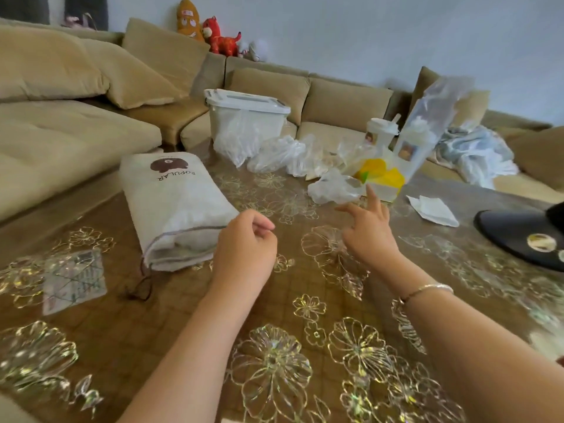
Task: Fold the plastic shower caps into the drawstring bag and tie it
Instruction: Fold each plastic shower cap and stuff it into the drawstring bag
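Bag (175, 206) is lying on its side on the table (189, 315), left of centre, mouth end toward the person, w/ "POPULAR" & a bear logo at the far end. It's looking stuffed, mouth not cinched. Its dark cord (143, 285) is trailing onto the table in front of the mouth.

Left hand (244, 248) is hovering just right of the bag's mouth, fingers curled in, thumb meeting forefinger. Can't tell if it's pinching anything; nothing is showing in it.

Right hand (370, 230) is reaching fwd over the table, fingers spread & straight, holding nothing. Fingertips are sitting near a crumpled cap (334, 189), apparently not touching. A bracelet (427, 290) is sitting on that wrist.

More caps (274, 154) are lying heaped at the far side of the table, some spilling from a white lidded bin (247, 112). A yellow pack (381, 175) is sitting just beyond the single cap, a cup (380, 131) behind it, a tall clear packet (427, 123) leaning at right. A folded white tissue (433, 209) is lying at right, w/ a black hat (522, 236) at the right edge. A clear card (73, 279) is lying at left. Sofa (61, 87) is wrapping round behind, plush toys (210, 29) on its back.
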`<state>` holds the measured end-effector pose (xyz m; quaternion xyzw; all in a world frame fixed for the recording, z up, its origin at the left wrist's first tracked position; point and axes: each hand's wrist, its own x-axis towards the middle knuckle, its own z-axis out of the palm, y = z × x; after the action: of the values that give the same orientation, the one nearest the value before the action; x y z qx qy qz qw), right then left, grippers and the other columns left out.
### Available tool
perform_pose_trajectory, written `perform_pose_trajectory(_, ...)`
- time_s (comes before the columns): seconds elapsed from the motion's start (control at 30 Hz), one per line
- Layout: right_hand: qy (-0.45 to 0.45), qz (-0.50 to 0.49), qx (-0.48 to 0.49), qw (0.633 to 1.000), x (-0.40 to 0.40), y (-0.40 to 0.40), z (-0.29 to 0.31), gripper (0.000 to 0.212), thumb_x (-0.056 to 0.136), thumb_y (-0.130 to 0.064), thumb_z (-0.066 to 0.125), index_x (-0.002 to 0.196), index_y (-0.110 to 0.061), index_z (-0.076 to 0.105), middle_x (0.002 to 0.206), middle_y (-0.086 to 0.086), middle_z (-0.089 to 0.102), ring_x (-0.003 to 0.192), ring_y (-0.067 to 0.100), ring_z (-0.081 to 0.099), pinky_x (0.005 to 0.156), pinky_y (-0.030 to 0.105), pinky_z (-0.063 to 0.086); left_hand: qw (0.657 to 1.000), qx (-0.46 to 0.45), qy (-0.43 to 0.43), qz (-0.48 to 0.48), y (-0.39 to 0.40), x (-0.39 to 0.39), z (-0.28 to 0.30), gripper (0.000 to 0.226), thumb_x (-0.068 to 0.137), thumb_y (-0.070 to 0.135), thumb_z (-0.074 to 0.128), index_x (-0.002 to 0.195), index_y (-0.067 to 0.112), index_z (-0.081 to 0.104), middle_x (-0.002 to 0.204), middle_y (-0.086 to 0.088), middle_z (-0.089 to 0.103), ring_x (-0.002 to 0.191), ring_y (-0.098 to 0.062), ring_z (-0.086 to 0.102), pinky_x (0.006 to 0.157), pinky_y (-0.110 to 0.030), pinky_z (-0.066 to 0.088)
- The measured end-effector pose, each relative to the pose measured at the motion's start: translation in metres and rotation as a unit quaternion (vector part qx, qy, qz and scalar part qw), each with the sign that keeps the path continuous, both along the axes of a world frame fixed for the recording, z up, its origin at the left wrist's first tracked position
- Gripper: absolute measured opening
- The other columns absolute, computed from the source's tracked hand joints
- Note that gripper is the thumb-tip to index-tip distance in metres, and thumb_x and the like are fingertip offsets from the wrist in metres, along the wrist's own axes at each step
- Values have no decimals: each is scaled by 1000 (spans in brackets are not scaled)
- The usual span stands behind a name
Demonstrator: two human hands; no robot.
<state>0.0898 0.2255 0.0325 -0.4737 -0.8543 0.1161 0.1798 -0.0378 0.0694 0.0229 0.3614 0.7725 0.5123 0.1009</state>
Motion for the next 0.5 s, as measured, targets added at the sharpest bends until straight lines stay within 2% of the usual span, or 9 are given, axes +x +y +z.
perform_pose_trajectory(0.07,-2,-10,-28,1000,-9,21,1,56,87,-2,45,138,-22,53,165,1,1,148,34,7,115,52,21,1000,-2,-7,1,10,-2,-2,15,93,10,54,94,23,62,92,13,59,78,1,55,60,-11,38)
perform_pose_trajectory(0.2,9,-4,-58,998,-18,32,4,59,86,0,43,144,-14,46,155,5,35,142,31,18,112,46,23,999,1,-51,-16,18,0,-6,13,94,13,54,94,24,61,95,10,62,79,-9,66,57,-22,44)
perform_pose_trajectory(0.27,70,21,-44,996,-13,17,7,55,86,1,44,137,-17,54,143,1,48,138,27,22,109,43,26,997,3,-68,-22,15,4,-5,11,94,16,57,99,25,60,101,12,63,80,-6,65,55,-17,40)
perform_pose_trajectory(0.3,117,40,-47,991,-7,5,10,52,85,1,45,131,-19,58,130,-8,53,136,24,25,108,42,29,997,3,-74,-28,13,6,-3,14,94,17,59,105,25,59,104,14,63,80,-2,62,53,-12,38)
perform_pose_trajectory(0.37,214,78,-73,971,7,-23,14,45,84,-1,47,116,-25,66,112,-19,53,127,20,38,101,36,37,995,-1,-89,-53,8,12,1,28,92,22,64,117,28,53,112,17,59,78,6,57,51,-8,38)
perform_pose_trajectory(0.43,295,106,-109,943,23,-51,23,39,83,-3,49,106,-26,71,113,-11,63,108,15,56,86,24,46,990,6,-113,-79,1,22,5,43,89,28,70,127,30,48,118,16,57,83,6,57,61,-10,41)
perform_pose_trajectory(0.5,350,136,-140,916,43,-76,33,38,87,5,48,102,-18,74,107,-6,72,96,8,64,77,12,46,981,26,-160,-104,-10,37,8,57,84,35,74,133,29,46,125,12,56,100,-4,59,84,-25,50)
